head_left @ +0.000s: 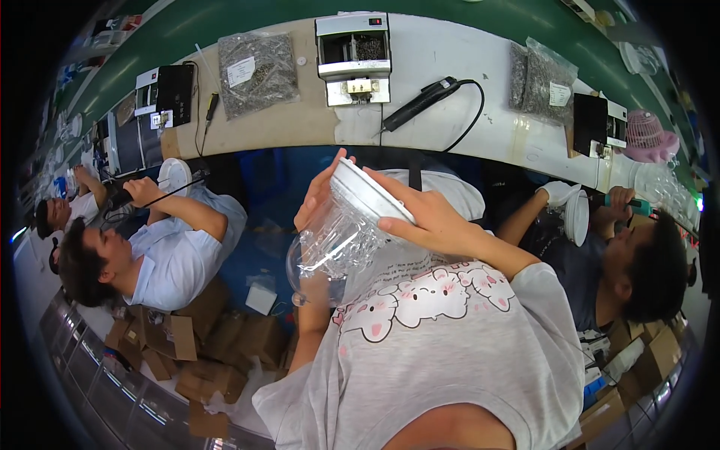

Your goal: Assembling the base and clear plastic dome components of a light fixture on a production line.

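Between my two hands, above my lap, is a clear plastic container (337, 244) with a round white base or lid (370, 193). It is tilted, the white disc up and facing away to the right, the clear part down to the left. My left hand (318, 196) grips the far left side, fingers along the white rim; part of it is behind the clear plastic. My right hand (431, 217) holds the right edge of the white disc, thumb below and fingers over the top. On the bench ahead lies a black electric screwdriver (421, 103) with its cord, touched by neither hand.
A screw feeder (354, 60) stands on the bench (315, 127), with bags of screws (259, 73) to its left and more bags (541, 81) at right. A co-worker (161, 255) sits at left, another (630, 262) at right. Cardboard boxes (247, 337) lie behind at left.
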`<state>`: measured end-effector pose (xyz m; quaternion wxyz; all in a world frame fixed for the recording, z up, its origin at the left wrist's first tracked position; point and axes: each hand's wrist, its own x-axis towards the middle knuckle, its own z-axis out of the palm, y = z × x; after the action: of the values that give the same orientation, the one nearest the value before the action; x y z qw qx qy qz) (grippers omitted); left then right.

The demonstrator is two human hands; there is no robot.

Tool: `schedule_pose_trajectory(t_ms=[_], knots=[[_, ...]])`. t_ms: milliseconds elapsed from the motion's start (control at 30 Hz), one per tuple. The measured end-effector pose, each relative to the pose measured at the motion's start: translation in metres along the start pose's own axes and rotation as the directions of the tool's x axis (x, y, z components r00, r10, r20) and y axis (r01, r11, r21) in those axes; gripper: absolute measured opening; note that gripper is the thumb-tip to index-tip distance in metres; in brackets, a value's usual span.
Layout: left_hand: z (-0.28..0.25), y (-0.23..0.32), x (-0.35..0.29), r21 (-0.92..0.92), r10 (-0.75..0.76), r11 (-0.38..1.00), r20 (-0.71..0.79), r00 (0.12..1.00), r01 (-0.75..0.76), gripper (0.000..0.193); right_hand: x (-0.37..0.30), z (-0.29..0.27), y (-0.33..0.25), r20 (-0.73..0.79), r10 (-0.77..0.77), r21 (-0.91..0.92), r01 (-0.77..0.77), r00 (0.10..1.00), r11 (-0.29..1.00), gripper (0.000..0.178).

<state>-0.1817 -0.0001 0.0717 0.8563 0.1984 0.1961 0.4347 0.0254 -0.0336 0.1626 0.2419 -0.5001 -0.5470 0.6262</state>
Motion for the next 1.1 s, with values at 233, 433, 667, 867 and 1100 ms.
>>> schedule_pose_trajectory(t_ms=[233, 433, 667, 867, 1100], knots=[[0.012, -0.001, 0.028, 0.28, 0.19, 0.939, 0.066, 0.98, -0.201, 0.061, 0.009, -0.033, 0.021, -0.069, -0.214, -0.116, 0.206, 0.974, 0.972, 0.065], [0.017, 0.001, 0.034, 0.467, -0.22, 0.864, 0.013, 0.975, 0.189, 0.072, -0.016, -0.042, 0.053, -0.077, -0.279, -0.118, 0.269, 0.957, 0.956, 0.075], [0.028, 0.025, 0.042, 0.71, -0.488, 0.659, 0.151, 0.86, 0.249, 0.086, -0.039, -0.022, 0.059, -0.163, -0.39, -0.201, 0.357, 0.906, 0.912, 0.073], [0.046, 0.028, 0.058, 0.768, -0.618, 0.58, 0.197, 0.761, 0.272, 0.089, -0.059, -0.018, 0.049, -0.175, -0.254, -0.027, 0.253, 0.951, 0.967, 0.064], [0.085, 0.037, 0.075, 0.939, -0.742, 0.34, 0.24, 0.626, 0.042, 0.086, -0.065, -0.049, -0.002, -0.143, 0.059, 0.289, -0.015, 0.988, 0.957, 0.051]])
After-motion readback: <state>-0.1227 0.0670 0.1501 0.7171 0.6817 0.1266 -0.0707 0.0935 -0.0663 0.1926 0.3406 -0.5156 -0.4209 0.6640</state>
